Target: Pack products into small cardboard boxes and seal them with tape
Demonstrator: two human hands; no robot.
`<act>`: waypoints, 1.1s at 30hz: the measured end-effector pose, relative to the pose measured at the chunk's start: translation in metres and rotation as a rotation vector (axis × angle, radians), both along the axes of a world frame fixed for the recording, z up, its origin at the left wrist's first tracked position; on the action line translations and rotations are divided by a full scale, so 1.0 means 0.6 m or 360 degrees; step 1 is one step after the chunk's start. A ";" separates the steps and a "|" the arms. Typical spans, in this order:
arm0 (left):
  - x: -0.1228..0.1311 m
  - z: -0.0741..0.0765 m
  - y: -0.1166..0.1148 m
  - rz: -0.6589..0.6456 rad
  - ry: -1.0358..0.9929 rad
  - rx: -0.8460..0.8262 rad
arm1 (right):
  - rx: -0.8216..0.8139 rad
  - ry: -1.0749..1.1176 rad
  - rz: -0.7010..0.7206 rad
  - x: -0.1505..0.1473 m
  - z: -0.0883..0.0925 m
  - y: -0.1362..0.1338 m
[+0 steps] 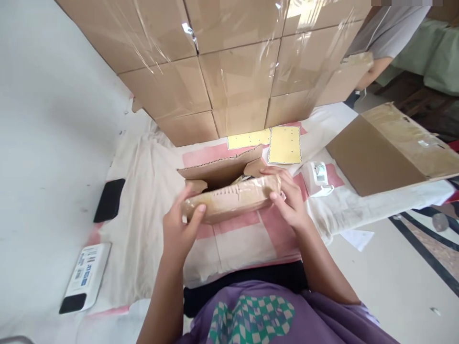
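Note:
A small open cardboard box (pixel 229 196) stands on a white and pink cloth (pixel 143 191) in front of me. My left hand (pixel 181 222) is closed on the box's left end, thumb over the taped near flap. Gripping the right end of the same flap is my right hand (pixel 289 198), fingers curled over the edge. The far flaps (pixel 222 165) stand up; the inside is dark and mostly hidden.
A tall stack of plastic-wrapped cartons (pixel 229 62) rises behind. Two yellow perforated sheets (pixel 285 143) and a white tape dispenser (pixel 317 177) lie right of the box, a flattened carton (pixel 390 148) further right. A black phone (pixel 109 199) and labelled packet (pixel 86 274) lie left. Another person (pixel 387 33) stands back right.

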State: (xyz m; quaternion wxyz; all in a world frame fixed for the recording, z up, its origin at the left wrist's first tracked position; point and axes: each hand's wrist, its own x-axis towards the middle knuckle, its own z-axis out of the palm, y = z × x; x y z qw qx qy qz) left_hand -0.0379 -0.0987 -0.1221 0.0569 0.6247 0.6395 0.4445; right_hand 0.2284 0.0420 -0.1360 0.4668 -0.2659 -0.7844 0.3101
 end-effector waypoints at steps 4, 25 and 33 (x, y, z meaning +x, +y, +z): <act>-0.001 0.042 0.039 0.0248 0.0139 -0.0085 | -0.0171 0.0016 -0.0151 -0.019 0.024 -0.001; 0.101 0.035 -0.004 -0.0499 0.0708 0.0513 | -0.1588 -0.0171 -0.0826 0.253 -0.001 0.105; 0.411 -0.100 0.231 -0.0855 0.0171 -0.0123 | -0.1780 -0.0383 -0.0630 0.247 0.013 0.135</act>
